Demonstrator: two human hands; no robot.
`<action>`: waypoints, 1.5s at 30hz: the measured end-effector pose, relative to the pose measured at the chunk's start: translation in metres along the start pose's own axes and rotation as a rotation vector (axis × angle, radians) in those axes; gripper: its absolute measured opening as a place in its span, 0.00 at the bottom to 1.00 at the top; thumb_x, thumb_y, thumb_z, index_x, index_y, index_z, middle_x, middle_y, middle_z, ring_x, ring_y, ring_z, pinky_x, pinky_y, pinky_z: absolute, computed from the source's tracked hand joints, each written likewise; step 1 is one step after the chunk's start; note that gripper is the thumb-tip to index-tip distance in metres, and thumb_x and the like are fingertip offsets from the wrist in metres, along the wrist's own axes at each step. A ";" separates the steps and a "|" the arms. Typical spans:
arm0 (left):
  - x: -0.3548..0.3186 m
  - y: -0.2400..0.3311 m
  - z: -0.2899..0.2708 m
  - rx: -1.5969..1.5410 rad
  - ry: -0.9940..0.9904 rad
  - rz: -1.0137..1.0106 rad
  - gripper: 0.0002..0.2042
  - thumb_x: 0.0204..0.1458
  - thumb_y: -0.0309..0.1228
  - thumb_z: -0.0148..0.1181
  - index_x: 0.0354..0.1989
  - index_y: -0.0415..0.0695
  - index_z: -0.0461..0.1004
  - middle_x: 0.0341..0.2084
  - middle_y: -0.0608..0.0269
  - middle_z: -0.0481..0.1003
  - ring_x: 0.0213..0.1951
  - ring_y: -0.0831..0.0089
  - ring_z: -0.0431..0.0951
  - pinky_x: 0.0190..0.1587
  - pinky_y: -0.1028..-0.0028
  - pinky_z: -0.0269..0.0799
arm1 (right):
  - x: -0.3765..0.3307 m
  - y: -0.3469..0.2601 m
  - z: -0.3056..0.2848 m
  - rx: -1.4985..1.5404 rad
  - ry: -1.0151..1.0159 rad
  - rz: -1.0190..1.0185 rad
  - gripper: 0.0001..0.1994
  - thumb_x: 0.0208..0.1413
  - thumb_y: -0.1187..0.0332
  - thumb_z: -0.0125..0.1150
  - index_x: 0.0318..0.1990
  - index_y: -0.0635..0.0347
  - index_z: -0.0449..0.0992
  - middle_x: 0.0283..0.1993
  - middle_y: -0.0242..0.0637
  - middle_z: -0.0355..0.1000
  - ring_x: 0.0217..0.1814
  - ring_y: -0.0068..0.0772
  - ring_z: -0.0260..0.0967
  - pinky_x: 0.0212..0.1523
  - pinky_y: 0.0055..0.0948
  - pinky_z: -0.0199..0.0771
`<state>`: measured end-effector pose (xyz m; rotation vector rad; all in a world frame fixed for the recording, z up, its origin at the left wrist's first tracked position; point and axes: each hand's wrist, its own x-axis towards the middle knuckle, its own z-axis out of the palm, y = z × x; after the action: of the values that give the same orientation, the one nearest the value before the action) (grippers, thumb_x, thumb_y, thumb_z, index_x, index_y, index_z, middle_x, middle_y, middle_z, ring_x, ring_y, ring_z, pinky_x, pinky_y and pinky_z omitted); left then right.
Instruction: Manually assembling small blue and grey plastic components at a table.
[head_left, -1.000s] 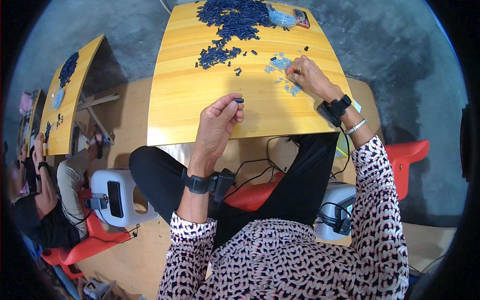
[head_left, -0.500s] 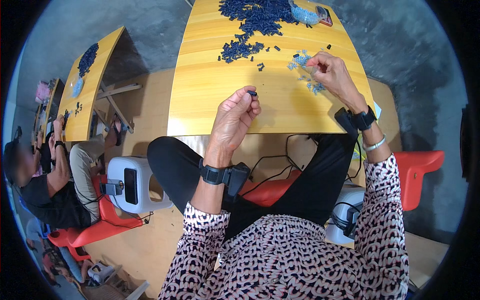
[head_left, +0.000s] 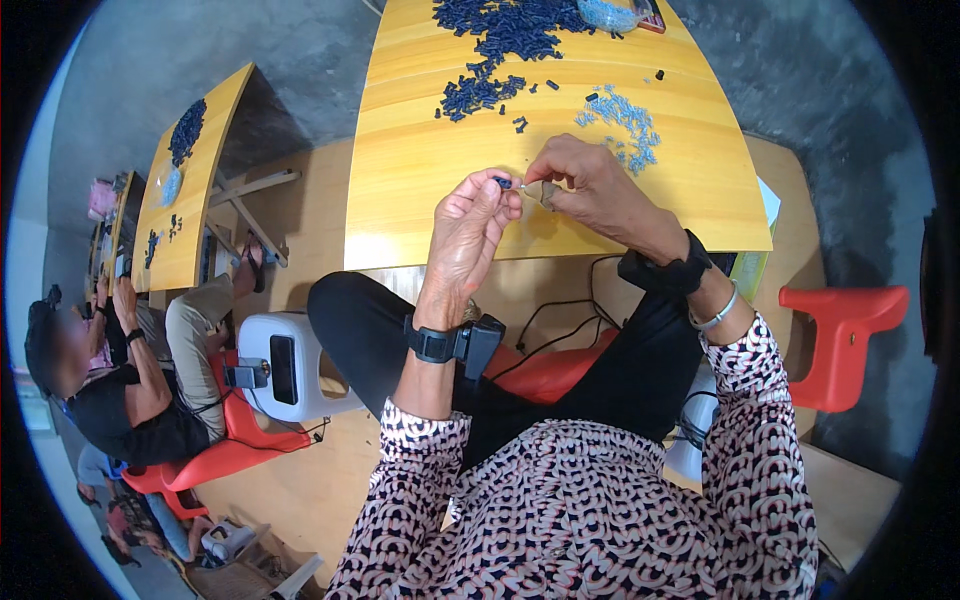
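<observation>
My left hand [head_left: 463,228] pinches a small dark blue plastic tube [head_left: 503,183] between thumb and fingertips, above the near edge of the yellow wooden table [head_left: 400,190]. Close against it, my right hand [head_left: 605,195] is closed on a tiny pale piece [head_left: 522,186] that points at the tube's end. A beige cover [head_left: 542,193] sits on a digit of my right hand. Beyond that hand lies a scatter of small pale-blue clear pieces [head_left: 637,125]. A small heap of dark blue tubes [head_left: 470,97] lies farther left.
A large pile of dark tubes [head_left: 520,35] spreads over the far end, beside a clear bowl [head_left: 607,14] of pale pieces. To the left, a person [head_left: 110,400] sits at another table [head_left: 205,165]. Red stools [head_left: 835,345] and a white stool [head_left: 290,400] stand around.
My right hand has moved left and nearer, from the pale pieces to the tube in my left hand. My left hand keeps its hold. The view has shifted slightly.
</observation>
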<state>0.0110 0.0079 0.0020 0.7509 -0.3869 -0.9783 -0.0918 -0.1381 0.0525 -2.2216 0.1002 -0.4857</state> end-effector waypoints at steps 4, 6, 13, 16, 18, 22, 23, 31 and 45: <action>0.000 -0.002 0.002 0.005 -0.036 0.027 0.10 0.54 0.32 0.53 0.40 0.40 0.69 0.37 0.61 0.71 0.32 0.78 0.71 0.40 0.79 0.70 | -0.001 0.004 0.001 -0.069 0.002 -0.088 0.08 0.42 0.70 0.55 0.28 0.66 0.72 0.26 0.43 0.67 0.30 0.41 0.65 0.32 0.35 0.66; 0.000 -0.003 0.002 -0.059 -0.046 0.056 0.08 0.57 0.28 0.48 0.42 0.39 0.68 0.38 0.58 0.72 0.33 0.76 0.73 0.37 0.78 0.70 | -0.003 0.004 0.001 -0.085 0.008 -0.081 0.08 0.42 0.69 0.55 0.28 0.66 0.73 0.26 0.43 0.67 0.31 0.42 0.65 0.33 0.35 0.66; 0.002 -0.005 0.004 -0.058 -0.081 0.015 0.09 0.54 0.32 0.53 0.40 0.43 0.68 0.38 0.60 0.71 0.33 0.77 0.72 0.39 0.78 0.71 | -0.009 0.005 -0.002 0.008 0.030 0.005 0.09 0.42 0.68 0.56 0.28 0.66 0.73 0.26 0.43 0.68 0.28 0.38 0.66 0.30 0.33 0.66; 0.002 -0.005 0.006 -0.080 -0.085 0.011 0.09 0.54 0.32 0.53 0.40 0.42 0.67 0.37 0.60 0.71 0.33 0.77 0.73 0.40 0.79 0.71 | -0.012 0.005 0.001 0.151 0.065 0.111 0.09 0.41 0.70 0.58 0.30 0.67 0.74 0.24 0.39 0.67 0.26 0.30 0.65 0.27 0.27 0.65; 0.003 -0.006 0.007 -0.083 -0.087 0.006 0.10 0.54 0.32 0.54 0.40 0.42 0.67 0.36 0.60 0.71 0.34 0.77 0.73 0.40 0.79 0.71 | -0.014 0.005 0.003 0.215 0.092 0.135 0.09 0.41 0.72 0.58 0.30 0.67 0.75 0.23 0.36 0.66 0.25 0.25 0.63 0.26 0.24 0.63; 0.004 -0.005 0.007 -0.105 -0.078 -0.001 0.10 0.54 0.32 0.54 0.40 0.41 0.67 0.35 0.60 0.71 0.34 0.77 0.73 0.40 0.80 0.71 | -0.017 0.006 0.011 0.344 0.130 0.255 0.09 0.42 0.75 0.57 0.33 0.66 0.76 0.21 0.27 0.65 0.25 0.15 0.59 0.25 0.18 0.60; 0.004 -0.005 0.006 -0.116 -0.068 -0.009 0.10 0.54 0.32 0.54 0.40 0.41 0.67 0.36 0.60 0.71 0.34 0.77 0.73 0.40 0.80 0.71 | -0.017 0.008 0.014 0.431 0.166 0.276 0.09 0.42 0.75 0.56 0.34 0.66 0.76 0.21 0.25 0.64 0.24 0.13 0.58 0.23 0.17 0.58; 0.005 -0.005 0.005 -0.093 -0.075 -0.011 0.09 0.54 0.31 0.53 0.40 0.41 0.68 0.37 0.59 0.71 0.33 0.77 0.72 0.40 0.78 0.70 | -0.024 0.020 0.027 0.532 0.197 0.358 0.08 0.45 0.75 0.57 0.34 0.65 0.76 0.22 0.25 0.68 0.22 0.10 0.58 0.20 0.14 0.58; 0.008 -0.006 0.002 -0.003 -0.035 0.019 0.08 0.55 0.27 0.52 0.41 0.37 0.68 0.34 0.62 0.72 0.32 0.80 0.71 0.39 0.78 0.70 | -0.025 0.002 0.038 0.602 0.322 0.342 0.06 0.48 0.78 0.57 0.35 0.65 0.75 0.29 0.27 0.72 0.31 0.12 0.65 0.31 0.14 0.65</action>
<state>0.0107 -0.0013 -0.0012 0.7267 -0.4222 -0.9751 -0.1004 -0.1065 0.0213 -1.4887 0.4359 -0.5863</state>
